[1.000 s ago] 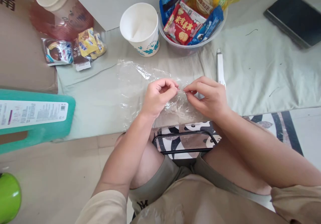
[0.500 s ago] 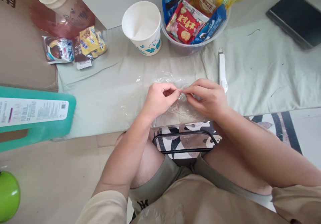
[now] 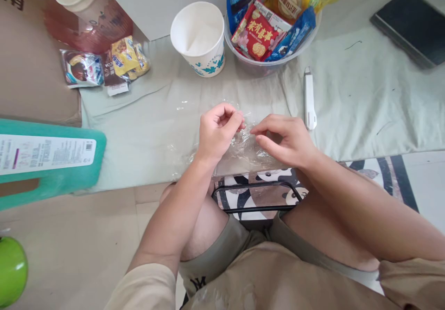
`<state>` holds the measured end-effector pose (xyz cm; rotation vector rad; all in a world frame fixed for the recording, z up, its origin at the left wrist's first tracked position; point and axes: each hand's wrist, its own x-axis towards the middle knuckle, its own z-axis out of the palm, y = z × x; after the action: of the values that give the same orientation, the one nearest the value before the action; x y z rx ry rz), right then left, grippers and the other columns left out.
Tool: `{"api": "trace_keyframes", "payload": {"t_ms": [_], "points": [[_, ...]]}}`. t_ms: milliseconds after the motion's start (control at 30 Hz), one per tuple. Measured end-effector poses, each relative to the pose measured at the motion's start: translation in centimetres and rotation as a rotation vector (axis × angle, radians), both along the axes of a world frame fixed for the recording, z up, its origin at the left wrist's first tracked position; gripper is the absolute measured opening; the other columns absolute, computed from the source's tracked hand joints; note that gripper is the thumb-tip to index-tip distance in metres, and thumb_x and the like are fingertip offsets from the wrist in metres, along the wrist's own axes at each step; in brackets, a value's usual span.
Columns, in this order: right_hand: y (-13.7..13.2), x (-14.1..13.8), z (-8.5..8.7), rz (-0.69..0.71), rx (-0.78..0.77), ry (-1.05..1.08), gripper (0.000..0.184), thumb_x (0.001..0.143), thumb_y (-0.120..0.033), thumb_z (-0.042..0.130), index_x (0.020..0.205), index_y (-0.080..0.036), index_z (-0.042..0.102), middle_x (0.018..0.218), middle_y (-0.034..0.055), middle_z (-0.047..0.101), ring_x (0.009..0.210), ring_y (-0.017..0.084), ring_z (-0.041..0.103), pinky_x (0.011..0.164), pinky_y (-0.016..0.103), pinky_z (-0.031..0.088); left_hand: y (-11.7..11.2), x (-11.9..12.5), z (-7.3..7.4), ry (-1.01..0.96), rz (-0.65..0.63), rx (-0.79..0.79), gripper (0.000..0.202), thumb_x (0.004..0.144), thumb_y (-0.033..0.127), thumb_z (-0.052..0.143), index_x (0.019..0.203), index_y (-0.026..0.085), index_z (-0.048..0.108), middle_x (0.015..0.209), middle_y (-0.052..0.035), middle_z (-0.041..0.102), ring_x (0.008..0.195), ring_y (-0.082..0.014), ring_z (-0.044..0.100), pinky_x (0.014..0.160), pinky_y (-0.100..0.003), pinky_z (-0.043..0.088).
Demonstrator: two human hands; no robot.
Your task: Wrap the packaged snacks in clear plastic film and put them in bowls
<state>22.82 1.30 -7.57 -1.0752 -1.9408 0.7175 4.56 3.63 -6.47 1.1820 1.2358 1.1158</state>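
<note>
Thin, crinkled clear plastic film (image 3: 243, 148) lies on the pale green cloth in front of me, its outline hard to make out. My left hand (image 3: 219, 131) is closed in a pinch at the film's upper part, thumb against fingers, and seems to grip its edge. Just to the right, my right hand (image 3: 288, 138) hovers over the film with thumb and forefinger apart and nothing visible between them. A white box cutter (image 3: 308, 99) lies beyond the right hand, its tip pointing away from me.
A white paper cup (image 3: 198, 39) and a clear bowl (image 3: 274, 64) of wrapped snacks stand at the back. Snack packets (image 3: 83, 69) lie back left, near a teal jug (image 3: 69, 180). A dark flat case (image 3: 410, 27) sits far right. The cloth's front edge is above my knees.
My hands have come apart from touching fingertips: the left has shifted slightly left and up, and the right has loosened its pinch. More of the film shows between them.
</note>
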Motion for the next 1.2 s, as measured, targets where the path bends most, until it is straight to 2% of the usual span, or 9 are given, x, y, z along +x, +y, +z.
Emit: {"api": "trace_keyframes", "payload": {"t_ms": [133,300,500,633,700,867,967,1100,1200], "points": [[0.3,0.5,0.1,-0.113,-0.150,0.005,0.026,0.099,-0.029,0.053,0.082,-0.020,0.071,0.070,0.0008,0.071,0.064,0.015,0.066,0.061,0.028,0.050,0.1,-0.2,-0.2,0.079,-0.152,0.009,0.013,0.088,0.021,0.063,0.075,0.020,0.067,0.078,-0.0011,0.073,0.075,-0.0127,0.068,0.072,-0.027,0.054],[1.3,1.7,-1.9,-0.273,-0.223,0.173,0.025,0.105,-0.036,0.051,0.088,-0.023,0.064,0.063,-0.0021,0.069,0.047,0.012,0.062,0.046,0.025,0.045,0.0,-0.2,-1.3,0.349,-0.333,0.176,0.016,0.082,0.011,0.060,0.093,0.021,0.068,0.098,-0.0038,0.077,0.095,-0.0178,0.072,0.089,-0.033,0.054],[2.5,3.6,-3.3,-0.287,-0.177,0.090,0.034,0.107,-0.048,0.048,0.092,-0.023,0.065,0.067,0.0002,0.067,0.052,0.013,0.064,0.046,0.025,0.049,0.3,-0.5,-2.1,0.555,-0.559,0.437,0.016,0.079,0.008,0.066,0.086,0.022,0.063,0.115,-0.0070,0.077,0.124,-0.0258,0.067,0.108,-0.045,0.050],[3.2,4.2,-3.4,-0.280,-0.377,0.147,0.034,0.103,-0.055,0.055,0.097,-0.023,0.063,0.070,0.0027,0.071,0.054,0.016,0.067,0.047,0.029,0.052,0.2,-1.0,-2.4,0.567,-0.651,0.530,0.021,0.075,0.003,0.064,0.084,0.022,0.064,0.117,-0.0075,0.078,0.130,-0.0293,0.066,0.110,-0.049,0.050],[3.4,4.0,-2.7,-0.269,-0.491,0.215,0.033,0.100,-0.055,0.059,0.099,-0.023,0.062,0.071,0.0037,0.073,0.054,0.019,0.069,0.046,0.030,0.053,0.0,-1.2,-2.4,0.558,-0.675,0.564,0.021,0.074,0.002,0.063,0.083,0.022,0.064,0.116,-0.0076,0.079,0.130,-0.0301,0.067,0.110,-0.050,0.051],[3.6,2.0,1.6,-0.384,-0.907,0.242,0.016,0.096,-0.036,0.067,0.099,-0.021,0.064,0.069,0.0035,0.072,0.059,0.018,0.070,0.055,0.029,0.058,-0.5,-1.6,-2.3,0.564,-0.705,0.645,0.017,0.077,0.003,0.062,0.080,0.020,0.063,0.113,-0.0078,0.080,0.128,-0.0291,0.068,0.108,-0.049,0.054],[3.7,0.8,3.3,-0.384,-1.016,0.225,0.009,0.089,-0.019,0.073,0.094,-0.021,0.066,0.068,0.0022,0.071,0.060,0.015,0.069,0.056,0.025,0.056,-0.8,-1.8,-2.3,0.568,-0.708,0.681,0.016,0.077,0.004,0.063,0.077,0.020,0.063,0.109,-0.0064,0.081,0.122,-0.0284,0.071,0.105,-0.047,0.056],[4.1,1.2,2.8,-0.345,-0.973,0.207,0.022,0.073,-0.004,0.079,0.081,-0.020,0.067,0.065,0.0006,0.068,0.059,0.013,0.065,0.057,0.026,0.055,-1.0,-2.0,-2.4,0.560,-0.710,0.697,0.015,0.077,0.006,0.064,0.075,0.020,0.063,0.104,-0.0050,0.082,0.117,-0.0282,0.074,0.103,-0.047,0.057],[4.3,2.5,1.6,-0.302,-0.892,0.230,0.022,0.071,-0.008,0.083,0.079,-0.021,0.068,0.066,0.0011,0.067,0.059,0.014,0.063,0.054,0.028,0.052,-1.0,-2.1,-2.4,0.559,-0.716,0.676,0.015,0.078,0.006,0.063,0.074,0.020,0.064,0.104,-0.0051,0.082,0.119,-0.0278,0.074,0.105,-0.048,0.056]]}}
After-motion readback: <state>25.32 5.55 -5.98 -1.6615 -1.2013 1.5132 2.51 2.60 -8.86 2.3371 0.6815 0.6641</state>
